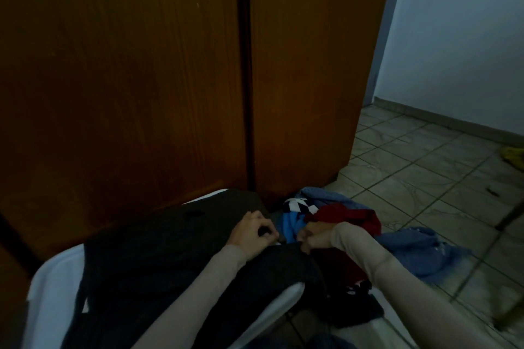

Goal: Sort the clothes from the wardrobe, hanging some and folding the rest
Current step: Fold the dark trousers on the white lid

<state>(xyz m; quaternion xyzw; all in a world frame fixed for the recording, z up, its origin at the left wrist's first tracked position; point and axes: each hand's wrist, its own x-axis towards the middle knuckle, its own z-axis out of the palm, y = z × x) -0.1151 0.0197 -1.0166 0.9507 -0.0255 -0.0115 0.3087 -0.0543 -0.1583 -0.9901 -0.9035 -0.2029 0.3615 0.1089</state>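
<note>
The left hand [252,231] and right hand [313,236] both curl their fingers around the near edge of a dark grey garment [170,258], with no readable label. It drapes over a white plastic chair [54,286], its long axis running from lower left toward the brown wooden wardrobe [170,65]. Beside it, red [348,215] and blue clothes [419,246] lie heaped on the tiled floor [425,164].
</note>
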